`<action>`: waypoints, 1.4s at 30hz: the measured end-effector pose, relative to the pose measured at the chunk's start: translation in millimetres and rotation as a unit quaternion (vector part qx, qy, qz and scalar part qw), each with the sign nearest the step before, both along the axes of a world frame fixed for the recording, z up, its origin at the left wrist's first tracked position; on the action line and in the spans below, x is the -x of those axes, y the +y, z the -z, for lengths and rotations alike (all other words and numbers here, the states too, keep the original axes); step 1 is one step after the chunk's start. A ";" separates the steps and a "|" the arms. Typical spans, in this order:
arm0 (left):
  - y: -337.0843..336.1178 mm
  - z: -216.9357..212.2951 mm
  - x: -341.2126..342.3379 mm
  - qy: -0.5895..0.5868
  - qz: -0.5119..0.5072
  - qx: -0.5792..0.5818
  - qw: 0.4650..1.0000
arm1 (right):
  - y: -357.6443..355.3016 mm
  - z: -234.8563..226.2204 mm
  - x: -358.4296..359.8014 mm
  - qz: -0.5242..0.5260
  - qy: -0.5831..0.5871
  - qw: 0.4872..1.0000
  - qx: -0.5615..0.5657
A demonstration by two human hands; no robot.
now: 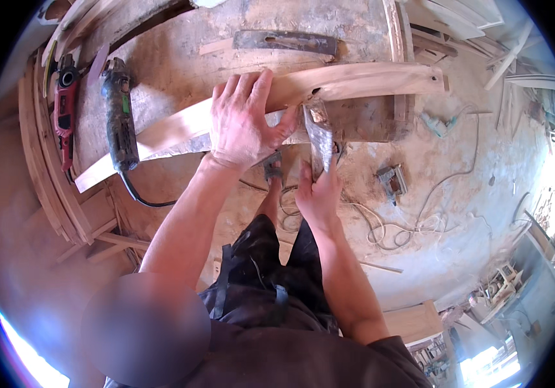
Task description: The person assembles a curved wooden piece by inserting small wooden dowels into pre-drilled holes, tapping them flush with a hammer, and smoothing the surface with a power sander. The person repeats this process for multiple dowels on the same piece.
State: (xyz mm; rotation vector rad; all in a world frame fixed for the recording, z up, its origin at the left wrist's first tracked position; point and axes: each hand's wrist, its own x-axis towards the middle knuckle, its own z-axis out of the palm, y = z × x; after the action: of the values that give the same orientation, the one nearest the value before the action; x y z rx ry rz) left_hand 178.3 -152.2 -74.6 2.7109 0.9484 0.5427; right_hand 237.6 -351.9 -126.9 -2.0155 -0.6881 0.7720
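Note:
A long, slightly curved piece of pale wood (381,81) lies across the workbench (180,48), with a small dark hole near its middle. My left hand (242,119) grips it left of the hole, fingers over the top and thumb toward the near edge. My right hand (319,194) is closed around a silvery-grey, wrapped-looking thing (319,139) with a brownish patch near its far end. That end is close to the wood's near edge, by the hole; whether they touch I cannot tell. Its exact kind is unclear.
A dark, dusty power tool (120,119) and a red power tool (65,113) lie at the left. Behind the wood is a dark slotted plane body (284,42). On the floor are a coiled cord (387,236) and a metal device (392,181). Wooden strips (48,155) stand at the far left.

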 end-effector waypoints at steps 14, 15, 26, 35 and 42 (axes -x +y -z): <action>47.7 -61.8 -24.5 0.169 -0.048 0.377 0.909 | 26.6 -23.1 -52.5 0.285 0.484 0.775 -0.290; 52.3 -56.8 -21.2 0.157 -0.039 0.378 0.911 | 36.3 -24.4 -48.7 0.293 0.482 0.783 -0.264; 78.9 -38.6 -8.6 0.128 0.010 0.409 0.904 | 69.1 -44.7 -35.2 0.037 0.407 0.912 0.043; 22.2 -33.2 -10.1 0.073 -0.025 0.151 0.986 | -93.8 14.2 15.2 0.243 0.482 0.841 0.027; 50.4 -16.3 3.0 0.050 -0.055 0.095 0.993 | -241.2 77.7 -1.0 0.326 0.321 0.848 0.267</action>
State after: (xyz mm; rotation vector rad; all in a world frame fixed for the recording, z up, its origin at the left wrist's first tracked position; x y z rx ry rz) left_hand 175.3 -101.8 -58.3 2.5471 1.1200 0.3187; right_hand 238.6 -593.1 -204.6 -2.0549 0.6479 1.1886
